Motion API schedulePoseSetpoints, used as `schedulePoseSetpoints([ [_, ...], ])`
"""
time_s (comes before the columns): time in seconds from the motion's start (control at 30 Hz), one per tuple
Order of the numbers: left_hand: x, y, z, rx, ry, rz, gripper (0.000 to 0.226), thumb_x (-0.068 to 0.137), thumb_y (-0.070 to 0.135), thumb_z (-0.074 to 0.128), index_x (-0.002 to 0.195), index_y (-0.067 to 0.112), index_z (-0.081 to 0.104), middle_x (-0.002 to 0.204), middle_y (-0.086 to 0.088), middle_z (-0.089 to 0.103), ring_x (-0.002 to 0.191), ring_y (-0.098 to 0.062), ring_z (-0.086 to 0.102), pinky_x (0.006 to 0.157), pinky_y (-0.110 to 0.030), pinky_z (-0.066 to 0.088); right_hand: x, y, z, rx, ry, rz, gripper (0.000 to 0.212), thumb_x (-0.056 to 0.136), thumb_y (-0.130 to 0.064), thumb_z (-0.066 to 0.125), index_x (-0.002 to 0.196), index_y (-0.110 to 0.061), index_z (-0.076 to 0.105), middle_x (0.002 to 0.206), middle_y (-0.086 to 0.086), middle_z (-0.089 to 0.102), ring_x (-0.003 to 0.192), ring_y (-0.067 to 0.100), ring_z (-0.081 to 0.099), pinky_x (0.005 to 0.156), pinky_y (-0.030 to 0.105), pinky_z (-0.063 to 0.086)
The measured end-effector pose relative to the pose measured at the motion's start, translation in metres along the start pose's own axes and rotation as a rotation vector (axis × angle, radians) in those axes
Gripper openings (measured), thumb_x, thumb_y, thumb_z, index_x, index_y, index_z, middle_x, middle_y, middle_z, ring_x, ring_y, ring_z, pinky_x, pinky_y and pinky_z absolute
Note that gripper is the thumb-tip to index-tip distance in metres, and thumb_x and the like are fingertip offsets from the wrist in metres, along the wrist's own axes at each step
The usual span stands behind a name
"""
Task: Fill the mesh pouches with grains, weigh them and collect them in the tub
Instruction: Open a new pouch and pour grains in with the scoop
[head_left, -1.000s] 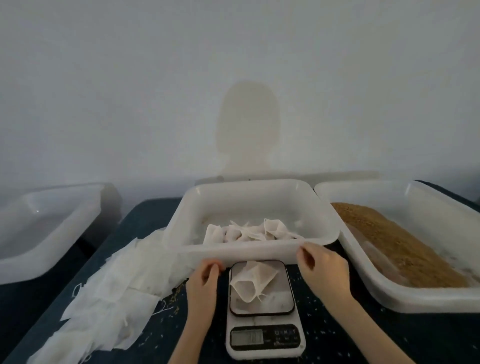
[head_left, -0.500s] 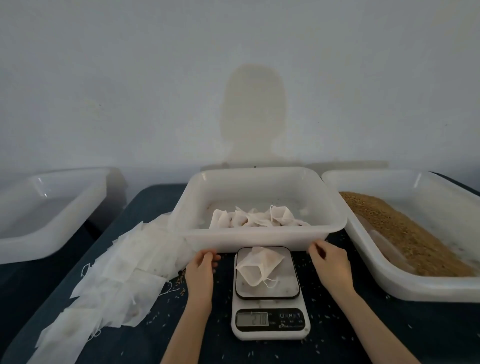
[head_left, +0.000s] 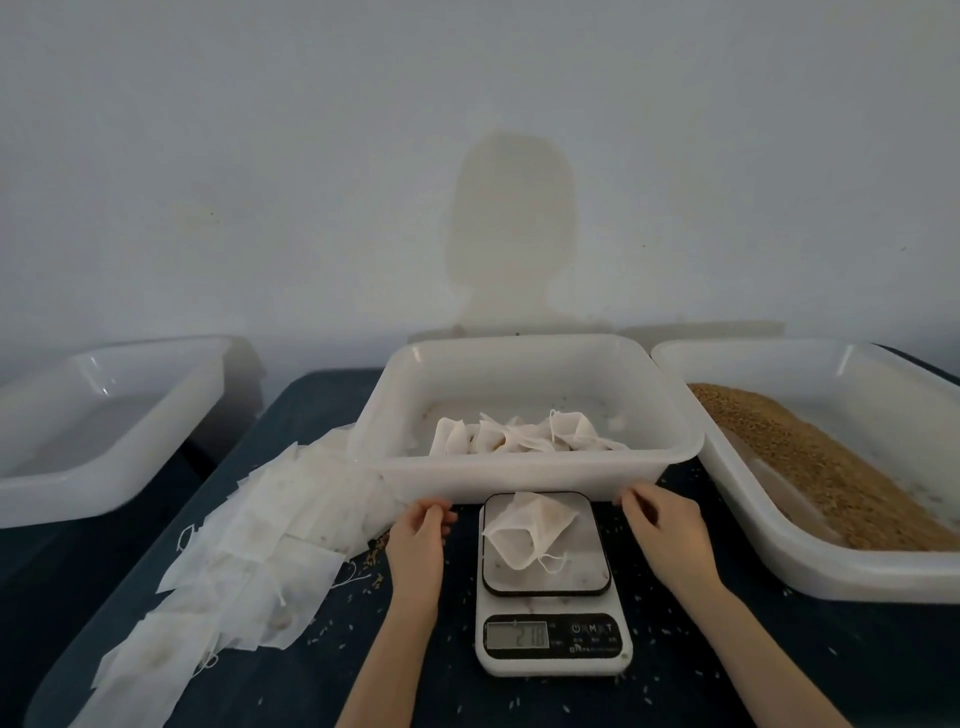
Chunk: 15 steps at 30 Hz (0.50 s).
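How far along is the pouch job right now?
Done: several filled pouches lie in the middle tub. In hand: one pouch sits on the scale, its display lit, while the left hand and right hand grip the tub's near rim. Left: a long pile of flat empty pouches beside it, and plenty of grain in the right tub.

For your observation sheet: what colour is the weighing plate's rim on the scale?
Black, framing the pale plate on the white scale; the head view shows it.

A white mesh pouch (head_left: 527, 532) lies slumped on the scale (head_left: 550, 587). Behind it, the white tub (head_left: 524, 473) holds several filled pouches (head_left: 524, 436). Brown grains (head_left: 810, 462) fill the right tub (head_left: 852, 577).
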<state>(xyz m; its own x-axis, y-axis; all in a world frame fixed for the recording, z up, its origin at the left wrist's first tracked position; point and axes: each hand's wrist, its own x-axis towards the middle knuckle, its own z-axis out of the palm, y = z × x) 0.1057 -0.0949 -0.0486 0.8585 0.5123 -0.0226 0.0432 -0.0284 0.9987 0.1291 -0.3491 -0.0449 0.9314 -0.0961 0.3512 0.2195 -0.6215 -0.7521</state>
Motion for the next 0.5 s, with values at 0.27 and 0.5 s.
schedulePoseSetpoints([
  [0.27,-0.002,0.000,0.001,0.049,-0.024,0.022,0.023,0.093,0.012,0.048,0.081,0.018,0.067,0.078,0.001,0.067,0.078,-0.013,0.060,0.072,-0.028,0.045,-0.015,-0.074,-0.007,-0.067,-0.369,-0.502,0.041,0.079,-0.019,0.065,0.115,-0.039,0.063,0.113,-0.029,0.054,0.077,-0.001,0.057,0.066,0.013,0.048],
  [0.5,-0.003,0.001,0.000,0.021,-0.017,0.009,0.023,0.092,0.010,0.049,0.081,0.018,0.067,0.076,0.001,0.067,0.074,-0.012,0.059,0.070,-0.026,0.045,-0.016,-0.083,0.014,-0.224,-0.458,-0.510,0.021,0.087,-0.031,0.065,0.106,-0.039,0.067,0.087,-0.042,0.049,0.077,-0.016,0.050,0.071,0.011,0.042],
])
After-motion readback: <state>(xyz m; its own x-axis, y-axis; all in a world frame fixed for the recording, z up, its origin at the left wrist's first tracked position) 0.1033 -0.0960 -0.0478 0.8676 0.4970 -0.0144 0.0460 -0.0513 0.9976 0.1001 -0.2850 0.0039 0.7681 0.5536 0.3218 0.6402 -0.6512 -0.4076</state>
